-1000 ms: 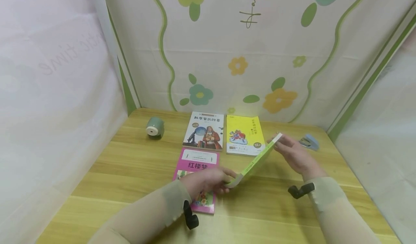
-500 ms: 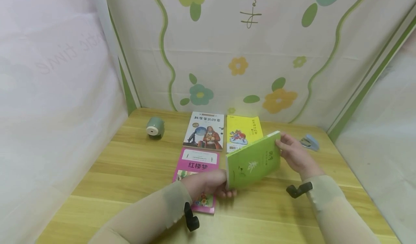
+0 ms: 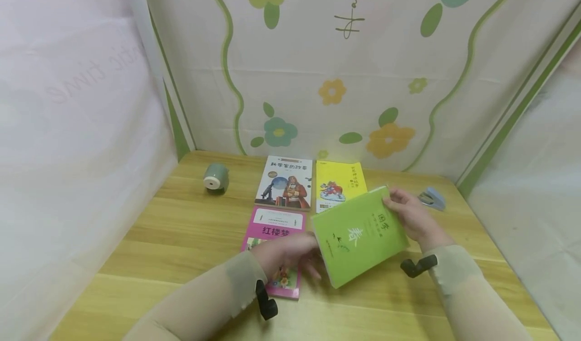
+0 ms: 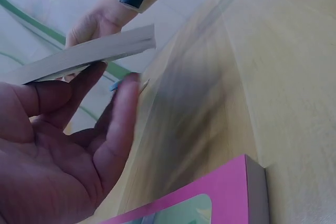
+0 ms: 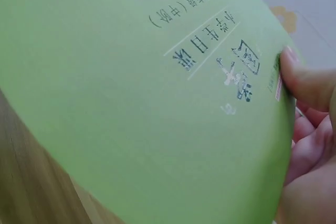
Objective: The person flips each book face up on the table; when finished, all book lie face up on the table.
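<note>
A green paperback book (image 3: 360, 235) is held tilted over the table, its cover with white and dark characters facing up. My right hand (image 3: 415, 220) grips its right edge; in the right wrist view the thumb (image 5: 310, 82) presses on the cover and the fingers go behind. My left hand (image 3: 290, 252) is at the book's left edge, over a pink book (image 3: 277, 217). In the left wrist view that hand's palm faces up, with loosely bent fingers (image 4: 123, 124) below the book's page edge (image 4: 105, 48) and the index fingertip right at its underside.
Behind lie a white book (image 3: 286, 182) with an illustrated cover and a yellow book (image 3: 340, 179), partly overlapped by the green one. A grey-green pencil sharpener (image 3: 216, 177) stands back left, a blue stapler (image 3: 432, 198) back right. Printed cloth (image 3: 299, 53) hangs around the wooden table (image 3: 181, 245).
The green book has turned from nearly edge-on to showing its cover, its lower edge swinging down toward me. My left fingers have loosened from their pinch on its end; my right hand keeps its grip.
</note>
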The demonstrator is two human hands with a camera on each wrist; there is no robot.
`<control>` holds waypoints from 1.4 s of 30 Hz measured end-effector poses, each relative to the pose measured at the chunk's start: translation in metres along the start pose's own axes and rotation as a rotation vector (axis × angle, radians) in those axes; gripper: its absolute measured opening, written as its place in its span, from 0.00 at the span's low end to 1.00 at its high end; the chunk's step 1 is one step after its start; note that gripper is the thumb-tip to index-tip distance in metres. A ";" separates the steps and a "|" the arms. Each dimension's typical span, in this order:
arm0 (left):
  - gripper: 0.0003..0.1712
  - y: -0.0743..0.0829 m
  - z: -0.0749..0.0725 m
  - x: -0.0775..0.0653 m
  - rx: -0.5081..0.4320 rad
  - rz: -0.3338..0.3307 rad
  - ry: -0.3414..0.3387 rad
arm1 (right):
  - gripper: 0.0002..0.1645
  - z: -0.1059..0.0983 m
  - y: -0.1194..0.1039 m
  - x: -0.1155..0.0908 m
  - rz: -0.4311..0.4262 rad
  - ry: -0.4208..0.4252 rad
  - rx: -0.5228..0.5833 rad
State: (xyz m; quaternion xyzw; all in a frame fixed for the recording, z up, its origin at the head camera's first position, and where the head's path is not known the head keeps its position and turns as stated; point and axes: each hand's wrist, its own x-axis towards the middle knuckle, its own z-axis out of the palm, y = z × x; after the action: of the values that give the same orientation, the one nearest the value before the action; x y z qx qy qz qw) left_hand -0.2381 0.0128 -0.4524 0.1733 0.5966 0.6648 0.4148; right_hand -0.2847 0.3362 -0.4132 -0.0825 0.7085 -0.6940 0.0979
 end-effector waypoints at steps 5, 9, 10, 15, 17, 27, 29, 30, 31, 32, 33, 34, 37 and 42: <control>0.21 0.002 -0.003 -0.001 -0.013 0.032 0.014 | 0.06 -0.002 0.000 0.001 0.037 -0.025 -0.001; 0.23 0.004 -0.005 -0.001 -0.029 0.062 -0.002 | 0.05 -0.003 0.001 0.001 0.063 -0.031 -0.036; 0.24 0.004 -0.005 -0.001 -0.029 0.070 -0.002 | 0.05 -0.004 0.002 0.002 0.071 -0.034 -0.045; 0.26 0.004 -0.009 -0.001 -0.025 0.090 0.010 | 0.07 -0.005 0.002 0.002 0.093 -0.063 -0.090; 0.27 0.004 -0.010 0.000 -0.024 0.090 0.018 | 0.08 -0.005 0.002 0.002 0.099 -0.076 -0.101; 0.24 0.009 -0.011 0.001 0.093 0.033 0.025 | 0.13 0.000 0.000 0.004 0.188 -0.095 -0.178; 0.20 0.010 -0.011 0.000 0.134 0.027 -0.006 | 0.17 0.002 0.000 0.005 0.204 -0.091 -0.196; 0.19 0.010 -0.010 -0.002 0.154 0.025 -0.018 | 0.18 0.003 0.001 0.004 0.212 -0.088 -0.205; 0.17 0.011 -0.009 -0.003 0.167 0.021 -0.027 | 0.20 0.004 0.002 0.004 0.223 -0.082 -0.209; 0.17 0.012 -0.008 -0.004 0.175 0.020 -0.032 | 0.22 0.005 0.002 0.004 0.236 -0.077 -0.219; 0.16 0.012 -0.007 -0.005 0.179 0.015 -0.028 | 0.24 0.007 0.003 0.004 0.245 -0.076 -0.219; 0.16 0.013 -0.006 -0.005 0.186 0.010 -0.021 | 0.25 0.008 0.003 0.004 0.251 -0.076 -0.218; 0.17 0.014 -0.003 -0.006 0.195 -0.011 0.012 | 0.25 0.010 0.007 0.006 0.258 -0.086 -0.208; 0.17 0.011 0.000 -0.006 0.192 -0.046 0.068 | 0.19 0.007 0.015 0.009 0.254 -0.138 -0.228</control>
State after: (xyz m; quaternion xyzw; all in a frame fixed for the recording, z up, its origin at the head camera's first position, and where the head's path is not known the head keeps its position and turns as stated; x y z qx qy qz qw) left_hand -0.2380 0.0088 -0.4408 0.1755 0.6752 0.6004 0.3910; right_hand -0.2917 0.3273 -0.4289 -0.0503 0.7790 -0.5839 0.2229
